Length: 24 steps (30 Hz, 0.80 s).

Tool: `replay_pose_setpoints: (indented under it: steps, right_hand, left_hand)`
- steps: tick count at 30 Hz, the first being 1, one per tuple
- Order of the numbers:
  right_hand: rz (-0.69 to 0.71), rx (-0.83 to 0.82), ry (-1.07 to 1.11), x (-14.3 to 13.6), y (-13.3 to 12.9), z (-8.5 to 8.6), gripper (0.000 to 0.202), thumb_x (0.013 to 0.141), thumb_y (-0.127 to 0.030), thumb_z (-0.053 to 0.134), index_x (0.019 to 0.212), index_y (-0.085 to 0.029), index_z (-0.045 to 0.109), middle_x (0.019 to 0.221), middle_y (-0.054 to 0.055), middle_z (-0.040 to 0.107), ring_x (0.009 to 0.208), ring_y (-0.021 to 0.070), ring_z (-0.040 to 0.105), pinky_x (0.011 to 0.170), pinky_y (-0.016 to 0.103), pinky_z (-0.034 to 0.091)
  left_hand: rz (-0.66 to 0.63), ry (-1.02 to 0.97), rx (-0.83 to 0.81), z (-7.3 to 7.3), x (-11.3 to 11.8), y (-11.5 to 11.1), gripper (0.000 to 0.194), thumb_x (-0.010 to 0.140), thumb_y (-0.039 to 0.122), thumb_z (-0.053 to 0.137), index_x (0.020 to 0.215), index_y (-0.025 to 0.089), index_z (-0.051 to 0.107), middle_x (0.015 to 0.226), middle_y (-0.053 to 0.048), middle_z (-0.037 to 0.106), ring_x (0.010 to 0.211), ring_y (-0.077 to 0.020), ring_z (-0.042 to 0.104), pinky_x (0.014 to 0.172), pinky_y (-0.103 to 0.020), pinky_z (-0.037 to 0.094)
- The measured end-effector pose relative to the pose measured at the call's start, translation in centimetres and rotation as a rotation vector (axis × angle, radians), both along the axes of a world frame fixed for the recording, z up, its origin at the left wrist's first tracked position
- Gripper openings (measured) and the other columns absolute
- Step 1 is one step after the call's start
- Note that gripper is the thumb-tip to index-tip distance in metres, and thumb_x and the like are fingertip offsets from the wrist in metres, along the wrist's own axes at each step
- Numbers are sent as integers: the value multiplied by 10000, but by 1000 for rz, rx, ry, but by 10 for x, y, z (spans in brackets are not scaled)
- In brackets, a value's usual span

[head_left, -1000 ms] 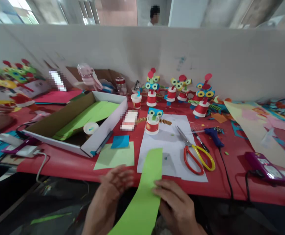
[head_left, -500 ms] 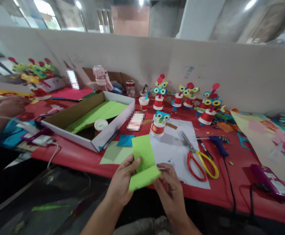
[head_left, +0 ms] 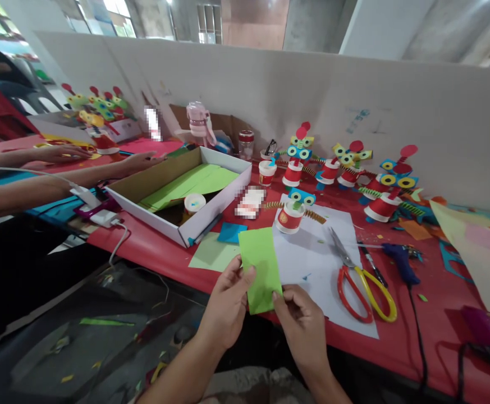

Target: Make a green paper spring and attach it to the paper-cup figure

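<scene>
A rectangle of bright green paper (head_left: 261, 269) is held up over the table's front edge. My left hand (head_left: 228, 297) pinches its left side, thumb on the front face. At the lower right corner, my right hand (head_left: 301, 314) grips the paper between thumb and fingers. Just beyond it lie a white sheet (head_left: 307, 258), a pale green sheet (head_left: 206, 253) and a small blue paper piece (head_left: 231, 232). A paper-cup figure (head_left: 291, 216) with blue eyes and folded paper arms stands on the white sheet. Scissors (head_left: 354, 278) with red and yellow handles rest to the right.
A white box (head_left: 177, 227) with green paper and a cup stands left. Several finished cup figures (head_left: 381, 205) line the back. A blue glue gun (head_left: 400, 261) with a cord and a purple power strip (head_left: 486, 331) lie right. A co-worker's hands (head_left: 65, 151) reach in from the left.
The lower part of the green paper, folded up before, now lies flat in my hands. My view has turned a little left. The co-worker's two arms show more fully.
</scene>
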State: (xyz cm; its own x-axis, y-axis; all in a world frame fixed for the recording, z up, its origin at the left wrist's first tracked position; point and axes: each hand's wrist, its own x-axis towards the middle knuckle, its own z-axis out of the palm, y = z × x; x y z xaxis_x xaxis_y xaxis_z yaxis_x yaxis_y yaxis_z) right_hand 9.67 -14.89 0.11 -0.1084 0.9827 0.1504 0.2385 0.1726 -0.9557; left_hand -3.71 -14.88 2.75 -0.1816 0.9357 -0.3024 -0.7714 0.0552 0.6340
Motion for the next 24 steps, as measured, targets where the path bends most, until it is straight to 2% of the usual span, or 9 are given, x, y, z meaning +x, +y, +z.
replay_pose_setpoints:
  steps: [3,8,15,18,24]
  right_hand:
    - [13,26,-22,3,-1,0,276,871,-320,586,630,-194,543,695,11,574,645,142,517,596,238,419]
    - [27,25,-20,6,-2,-1,296,862,-350,592,614,-194,550,682,22,584,638,150,526,584,242,432]
    - [-90,-147,146,1,-7,2,252,794,-419,667,713,-190,597,584,-17,578,517,125,519,486,219,450]
    - [-127,-167,203,0,-9,5,262,764,-427,696,718,-189,598,561,-27,581,482,116,525,449,208,451]
    - [-151,-173,264,-1,-11,1,222,775,-391,703,786,-197,596,642,-20,613,551,119,580,512,214,509]
  left_hand:
    - [-46,52,30,1,2,0,340,727,195,756,1054,202,663,1014,-43,739,915,-181,693,826,-266,537]
    - [-62,52,46,4,4,-1,313,731,207,746,1034,195,670,1043,-63,735,911,-207,697,822,-300,544]
    - [-42,33,24,1,5,-1,328,741,188,739,1062,201,669,1002,-51,747,906,-193,699,848,-297,540]
    - [-52,25,21,3,6,-2,322,748,185,734,1063,198,667,1013,-51,745,918,-194,697,858,-302,541]
    - [-7,11,-31,6,9,-3,357,709,183,768,1047,204,657,964,-37,753,910,-200,702,867,-311,545]
